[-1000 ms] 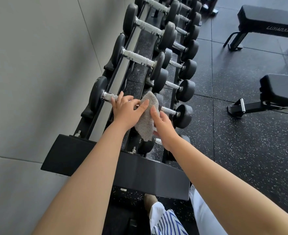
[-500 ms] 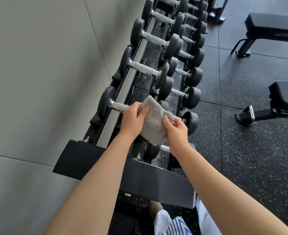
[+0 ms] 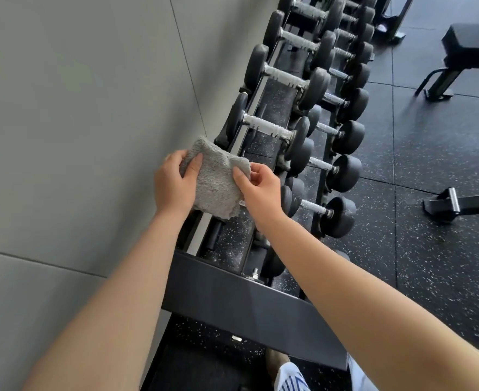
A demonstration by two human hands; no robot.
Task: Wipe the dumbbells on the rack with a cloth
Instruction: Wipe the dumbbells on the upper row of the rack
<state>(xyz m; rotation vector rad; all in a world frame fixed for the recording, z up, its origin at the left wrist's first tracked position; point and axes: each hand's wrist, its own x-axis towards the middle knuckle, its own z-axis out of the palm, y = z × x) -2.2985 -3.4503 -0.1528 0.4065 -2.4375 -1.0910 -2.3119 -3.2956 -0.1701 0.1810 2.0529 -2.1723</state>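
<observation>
Cloth [image 3: 215, 187] is soft and floppy. Left hand [image 3: 173, 184] and right hand [image 3: 258, 189] both pinch its sides. Dumbbells [image 3: 269, 127] are heavy; wipe them sitting on the rack [image 3: 232, 300].

Both bare forearms reach forward from the lower edge of the view, drawing closer together toward the wrists. The left hand [image 3: 173, 183] grips the left side of the cloth [image 3: 214, 182], thumb laid across its front, fingers curled behind. The right hand [image 3: 259, 187] pinches the right edge between thumb and forefinger, its other fingers curled in
</observation>
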